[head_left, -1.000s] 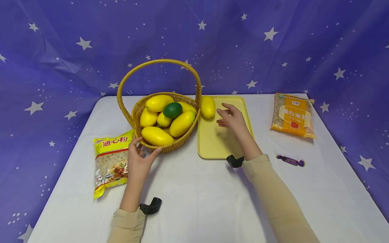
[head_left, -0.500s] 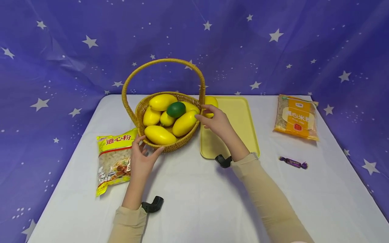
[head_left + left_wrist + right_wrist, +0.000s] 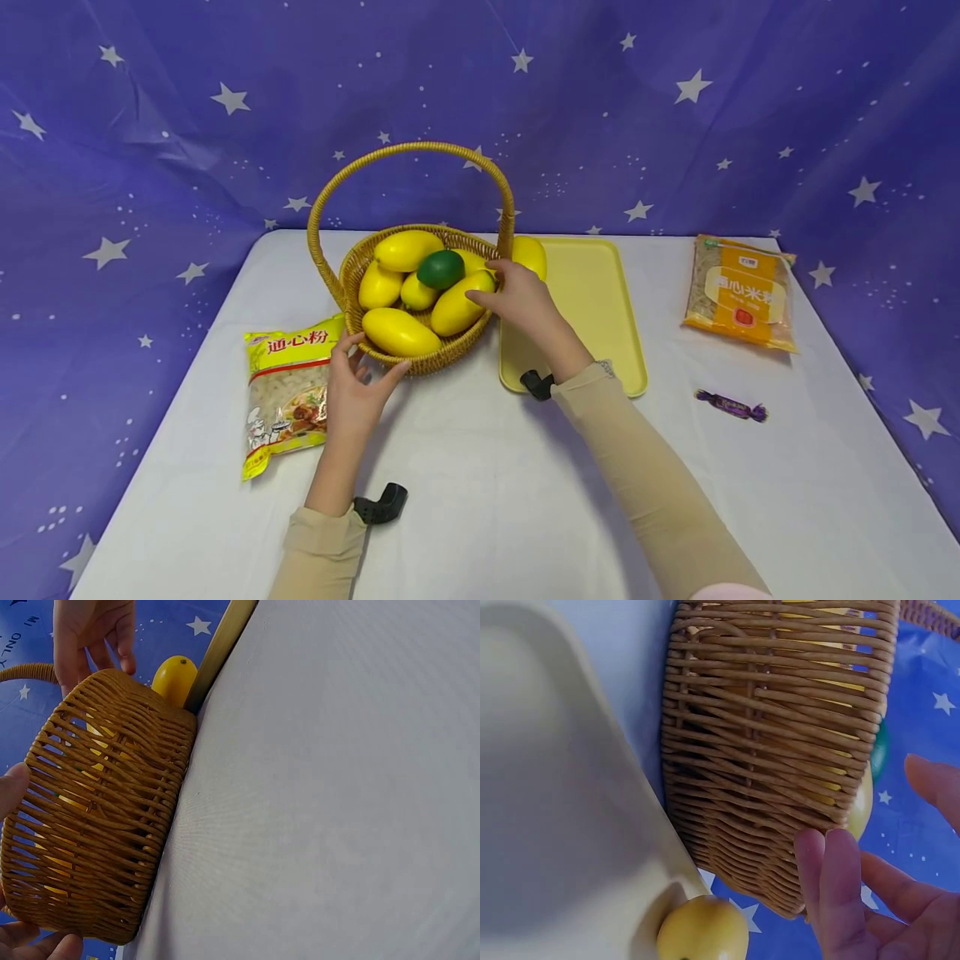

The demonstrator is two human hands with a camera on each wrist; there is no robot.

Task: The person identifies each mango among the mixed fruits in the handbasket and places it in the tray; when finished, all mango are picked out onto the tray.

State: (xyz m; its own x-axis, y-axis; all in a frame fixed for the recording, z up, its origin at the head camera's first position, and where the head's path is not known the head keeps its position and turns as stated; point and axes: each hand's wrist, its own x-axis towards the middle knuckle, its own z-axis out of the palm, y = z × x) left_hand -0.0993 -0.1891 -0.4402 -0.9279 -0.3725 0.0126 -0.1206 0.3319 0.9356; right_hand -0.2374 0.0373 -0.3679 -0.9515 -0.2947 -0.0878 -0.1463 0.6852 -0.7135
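A wicker basket (image 3: 450, 354) with a tall arched handle holds several yellow mangoes (image 3: 401, 332) and one dark green oval fruit (image 3: 441, 269). My left hand (image 3: 360, 392) grips the basket at its near-left rim; its thumb (image 3: 11, 789) and fingertips (image 3: 56, 946) stand apart along the wicker in the left wrist view. At the right rim, my right hand (image 3: 521, 302) reaches over a mango (image 3: 459, 307), thumb spread from the fingers. In the right wrist view two fingers (image 3: 841, 874) lie against the basket's outer wall. Another mango (image 3: 530, 257) lies on the yellow tray (image 3: 596, 312).
A yellow-topped pasta bag (image 3: 288, 400) lies left of the basket, beside my left hand. Toward the right edge lie an orange pasta bag (image 3: 742, 292) and a purple wrapped candy (image 3: 731, 405). A starry blue curtain (image 3: 585, 108) hangs behind the white table (image 3: 465, 500).
My right hand has moved left from above the tray to the basket's right rim and the mango there. The left hand keeps its place on the basket. The whole view has shifted slightly.
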